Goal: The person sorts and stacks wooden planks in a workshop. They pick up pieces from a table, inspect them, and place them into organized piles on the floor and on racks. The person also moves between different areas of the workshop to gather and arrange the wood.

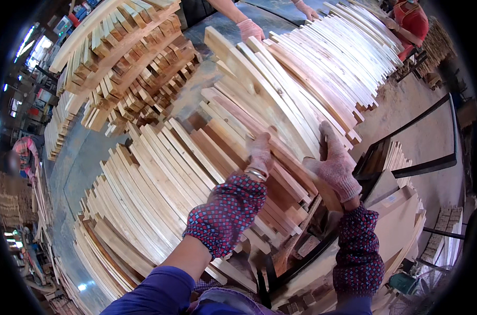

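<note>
Both my hands wear pale pinkish knit gloves and patterned sleeve covers. A pale wooden board [265,97] slants from the far side toward me, tilted over the strips beside it. Around its near end goes my right hand [335,165], thumb on one side and fingers on the other. My left hand [260,152], fingers closed, lies against the lower edge of the boards; what it grips is hidden. Beneath and left of it runs a row of wooden strips [165,173], packed side by side. Another row of pale strips [327,63] spreads to the far right.
A tall stack of cut wood [133,58] stands at the far left on the grey table [81,173]. Across the table is a co-worker's gloved hand [250,30]; a person in red [410,23] is at the far right. A black metal frame [427,165] juts out on the right.
</note>
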The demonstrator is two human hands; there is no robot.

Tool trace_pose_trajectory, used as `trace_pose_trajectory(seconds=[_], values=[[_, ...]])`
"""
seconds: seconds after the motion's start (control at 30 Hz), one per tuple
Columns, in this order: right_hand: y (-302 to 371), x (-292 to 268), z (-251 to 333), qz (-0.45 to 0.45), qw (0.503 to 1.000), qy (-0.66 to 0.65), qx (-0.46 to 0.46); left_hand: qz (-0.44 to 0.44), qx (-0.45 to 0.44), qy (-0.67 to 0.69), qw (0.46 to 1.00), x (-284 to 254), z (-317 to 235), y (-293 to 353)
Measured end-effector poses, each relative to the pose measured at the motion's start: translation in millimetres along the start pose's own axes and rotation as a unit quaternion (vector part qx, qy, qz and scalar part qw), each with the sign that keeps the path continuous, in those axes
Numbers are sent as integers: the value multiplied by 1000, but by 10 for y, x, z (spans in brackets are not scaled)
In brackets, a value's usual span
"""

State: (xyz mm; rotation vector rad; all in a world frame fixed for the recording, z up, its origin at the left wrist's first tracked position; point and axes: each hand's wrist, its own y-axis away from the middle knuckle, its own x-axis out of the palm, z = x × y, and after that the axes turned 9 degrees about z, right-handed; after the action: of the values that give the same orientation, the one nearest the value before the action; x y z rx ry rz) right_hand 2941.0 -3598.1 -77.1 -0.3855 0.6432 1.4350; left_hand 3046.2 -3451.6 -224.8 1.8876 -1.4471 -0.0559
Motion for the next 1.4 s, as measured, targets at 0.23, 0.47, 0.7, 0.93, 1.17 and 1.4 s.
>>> trace_pose_trajectory(seconds=[0.23,0.47,0.7,0.93,1.17,1.4], values=[[90,-41,94,9,990,-143,16,263,-81,171,946,-324,-90,-127],[64,-89,191,25,991,-123,37,371,44,-99,922,-103,-283,-308],[171,-61,346,-29,999,18,12,289,362,-795,391,24,-318,-366],[155,99,254,16,986,168,-12,385,232,-678,582,-139,-555,-208],[20,525,406,119,962,231,88,217,-64,201,953,-593,-370,-256],[-170,753,353,131,937,310,92,79,74,-479,871,-263,-488,302]])
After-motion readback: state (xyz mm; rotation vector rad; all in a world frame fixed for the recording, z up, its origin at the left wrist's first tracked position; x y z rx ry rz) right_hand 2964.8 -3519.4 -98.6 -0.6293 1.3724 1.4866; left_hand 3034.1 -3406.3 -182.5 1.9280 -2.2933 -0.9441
